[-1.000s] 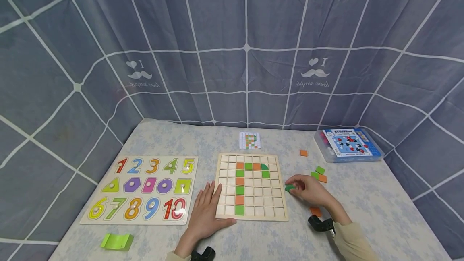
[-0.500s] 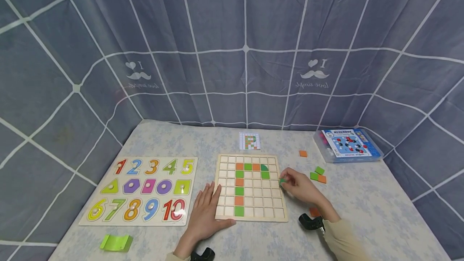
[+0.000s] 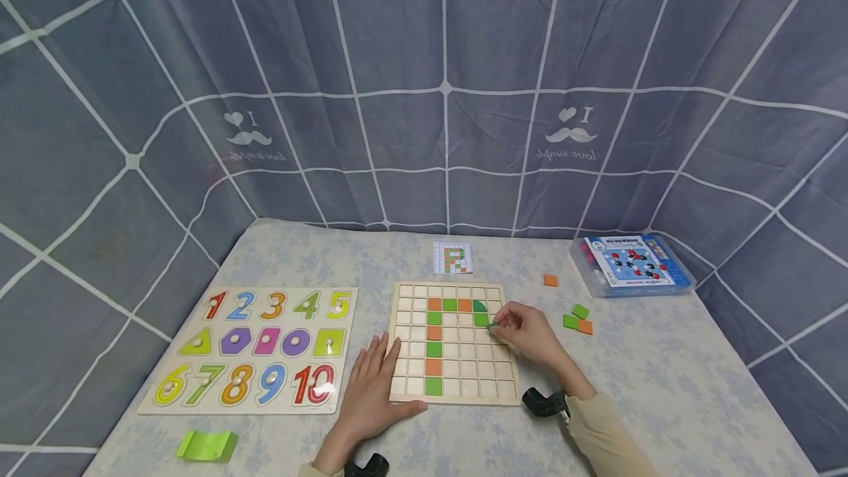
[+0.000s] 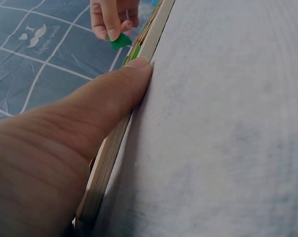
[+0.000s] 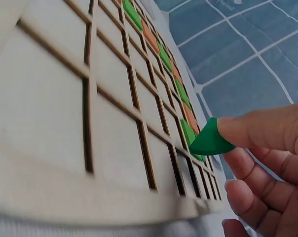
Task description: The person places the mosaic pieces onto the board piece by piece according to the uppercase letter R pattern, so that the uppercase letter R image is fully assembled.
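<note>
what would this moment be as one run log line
right hand: pinches dark green piece over grid board | left hand: touches grid board edge

Left hand [image 4: 55, 136], left, thumb against wooden board [image 4: 97, 197]; right hand [image 4: 114, 12], top centre, pinching green piece [image 4: 121, 42]; bench [image 4: 228, 128], right.

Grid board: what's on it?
Orange tiles, green tiles and a rounded dark green piece sit in the board, hiding the cell floors beneath. In the head view, the left hand and right hand cover parts of the rim.
</note>
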Demonstrator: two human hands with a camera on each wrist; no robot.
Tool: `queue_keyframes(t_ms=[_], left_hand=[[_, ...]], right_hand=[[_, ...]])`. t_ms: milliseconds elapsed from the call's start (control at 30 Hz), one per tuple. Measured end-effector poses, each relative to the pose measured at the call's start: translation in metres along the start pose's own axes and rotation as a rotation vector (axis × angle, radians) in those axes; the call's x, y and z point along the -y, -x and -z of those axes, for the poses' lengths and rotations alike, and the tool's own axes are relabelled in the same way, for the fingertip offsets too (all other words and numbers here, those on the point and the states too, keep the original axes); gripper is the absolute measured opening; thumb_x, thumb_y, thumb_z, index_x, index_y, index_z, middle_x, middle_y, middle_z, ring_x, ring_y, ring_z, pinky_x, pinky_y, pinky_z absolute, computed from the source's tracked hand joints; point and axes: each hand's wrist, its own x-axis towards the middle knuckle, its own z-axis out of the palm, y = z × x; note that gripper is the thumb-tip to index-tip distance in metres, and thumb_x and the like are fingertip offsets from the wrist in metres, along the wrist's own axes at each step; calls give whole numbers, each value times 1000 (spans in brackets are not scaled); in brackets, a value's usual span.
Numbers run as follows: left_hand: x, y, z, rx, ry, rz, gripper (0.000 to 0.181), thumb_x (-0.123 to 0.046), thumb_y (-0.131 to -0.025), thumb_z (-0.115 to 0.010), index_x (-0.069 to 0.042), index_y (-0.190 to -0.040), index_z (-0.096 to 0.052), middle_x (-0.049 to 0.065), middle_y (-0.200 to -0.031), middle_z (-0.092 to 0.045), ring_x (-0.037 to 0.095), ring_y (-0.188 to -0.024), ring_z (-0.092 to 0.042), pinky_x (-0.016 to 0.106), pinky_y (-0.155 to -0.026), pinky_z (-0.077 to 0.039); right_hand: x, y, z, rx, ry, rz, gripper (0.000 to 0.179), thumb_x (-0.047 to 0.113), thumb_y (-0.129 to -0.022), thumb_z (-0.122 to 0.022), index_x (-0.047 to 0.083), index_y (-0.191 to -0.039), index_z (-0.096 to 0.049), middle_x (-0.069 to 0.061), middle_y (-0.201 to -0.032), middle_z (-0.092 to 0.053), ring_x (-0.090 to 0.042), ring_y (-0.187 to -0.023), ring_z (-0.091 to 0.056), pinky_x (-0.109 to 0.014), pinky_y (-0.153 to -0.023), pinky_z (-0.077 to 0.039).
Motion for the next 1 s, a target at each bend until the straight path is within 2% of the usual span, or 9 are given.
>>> queue_keyframes(t_ms=[100,367,533,1000], left_hand=[[1,0,0,11,3,13,108,-64,-70,-70,-1,-148,-31,22,-151,-24,35,-141,-12,49,-111,-8],[1,1,0,19,10,20,107,-65,-70,-70,-2,-148,-31,21,-152,-23,35,-141,-11,49,-111,-8],[1,1,0,21,-2,20,107,-65,-70,-69,-2,-148,-30,21,-152,-23,35,-141,-11,50,-111,-8],[0,0,0,19,2,16,107,-64,-70,-70,-2,-148,-30,22,-151,-24,35,-141,-12,49,-111,-8]], right_hand=[[3,-1,-4,-2,-28,0,12,8,-79,-76,7,-83,-65,3,-69,-58,-12,-55,-45,-25,-50,-38],[6,-1,-13,37,-68,-80,12,9,-79,-77,6,-84,-66,2,-68,-61,-13,-55,-49,-24,-51,-40],[6,-1,-14,57,-45,-87,10,10,-80,-76,6,-86,-69,3,-71,-62,-14,-57,-51,-25,-51,-41],[4,-7,-11,85,35,-80,7,10,-79,-77,9,-81,-71,4,-68,-59,-13,-62,-52,-30,-56,-43]])
